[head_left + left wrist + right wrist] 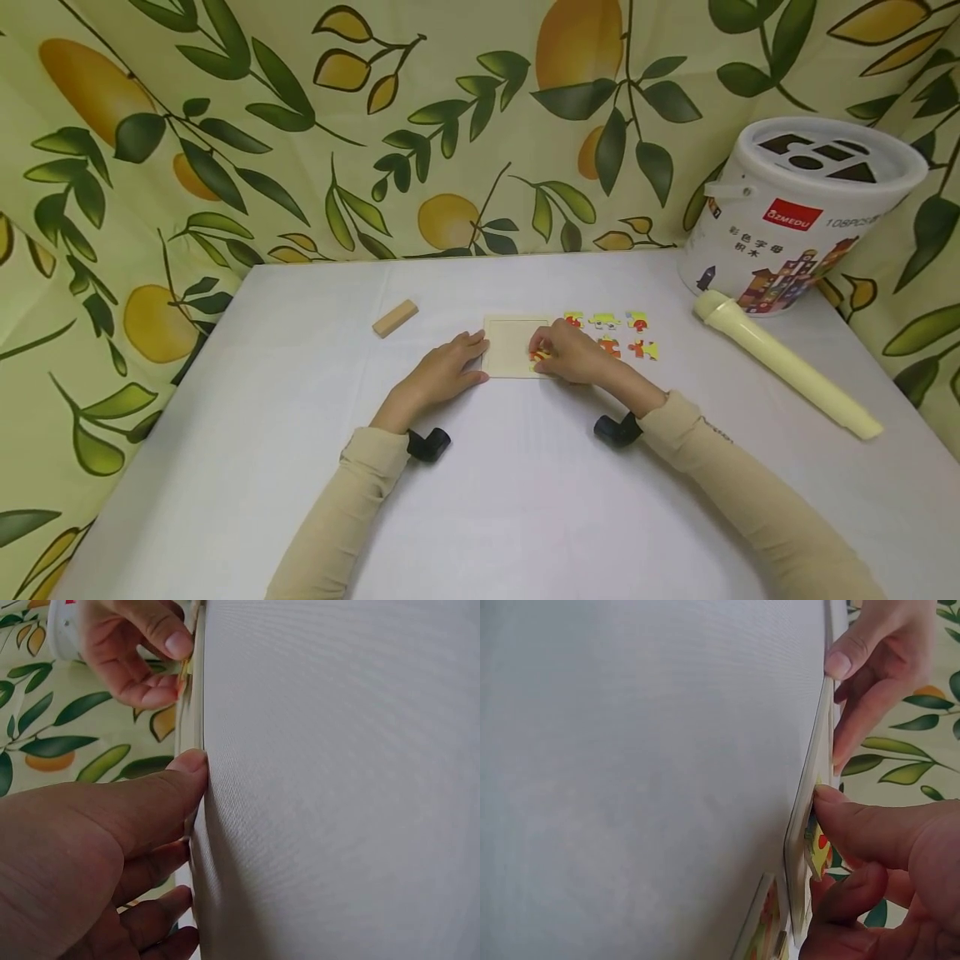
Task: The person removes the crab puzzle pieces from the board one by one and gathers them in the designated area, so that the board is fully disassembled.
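A shallow wooden puzzle tray [510,346] lies flat on the white table. My left hand [442,367] holds its left side, thumb at the near corner and the fingers along the edge. In the left wrist view that thumb [191,766] presses against the rim. My right hand [573,352] pinches a red and yellow puzzle piece [538,356] at the tray's right end. The right wrist view shows this piece [819,844] tilted against the tray [802,825], between thumb and fingers. Several loose puzzle pieces [643,350] lie right of the tray, partly behind the right hand.
A small wooden block [395,318] lies to the left behind the left hand. At the right lies a pale yellow microphone-shaped stick [787,362]. A white bucket [795,217] with a shape-hole lid stands at the back right corner. Patterned cloth [450,125] hangs behind the table.
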The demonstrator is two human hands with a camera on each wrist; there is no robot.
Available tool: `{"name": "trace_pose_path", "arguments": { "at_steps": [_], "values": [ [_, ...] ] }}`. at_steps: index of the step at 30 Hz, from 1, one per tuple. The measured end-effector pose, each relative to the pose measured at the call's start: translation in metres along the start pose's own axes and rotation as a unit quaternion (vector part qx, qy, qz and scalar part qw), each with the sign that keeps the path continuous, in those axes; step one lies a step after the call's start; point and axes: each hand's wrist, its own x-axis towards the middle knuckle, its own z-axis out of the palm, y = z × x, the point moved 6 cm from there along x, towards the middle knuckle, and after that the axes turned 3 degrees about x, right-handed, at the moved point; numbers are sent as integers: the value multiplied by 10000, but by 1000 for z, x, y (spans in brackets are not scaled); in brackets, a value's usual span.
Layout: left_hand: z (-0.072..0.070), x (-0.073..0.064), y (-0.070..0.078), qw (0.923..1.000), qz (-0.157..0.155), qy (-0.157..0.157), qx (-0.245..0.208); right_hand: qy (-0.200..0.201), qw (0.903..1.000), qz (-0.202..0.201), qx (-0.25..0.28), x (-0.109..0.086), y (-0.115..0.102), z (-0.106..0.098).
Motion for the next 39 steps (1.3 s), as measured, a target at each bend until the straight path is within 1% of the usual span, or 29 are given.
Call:
{"name": "trace_pose_path", "arguments": {
  "at_steps": [8,16,18,22,27,31,35,39],
  "values": [
    [0,0,0,10000,38,13,33,146,9996,-237,111,-3,-1,-2],
    [0,-1,0,10000,29,-1,7,529,9969,-360,465,-3,3,-11],
    [0,-1,0,10000,38,-6,6,552,9960,-399,574,-2,4,-12],
    [-1,0,0,10000,61,-14,41,472,9946,-435,819,-1,8,-15],
    [-1,0,0,9999,53,-31,92,338,9913,-125,1262,0,16,-19],
    [0,2,4,9999,75,-76,67,383,9875,271,1504,-8,30,-29],
    [1,3,4,9999,36,-116,33,458,9832,599,1662,-21,49,-44],
    [0,1,2,9999,-36,-132,-4,500,9818,822,1638,-40,70,-58]
  ]
}}
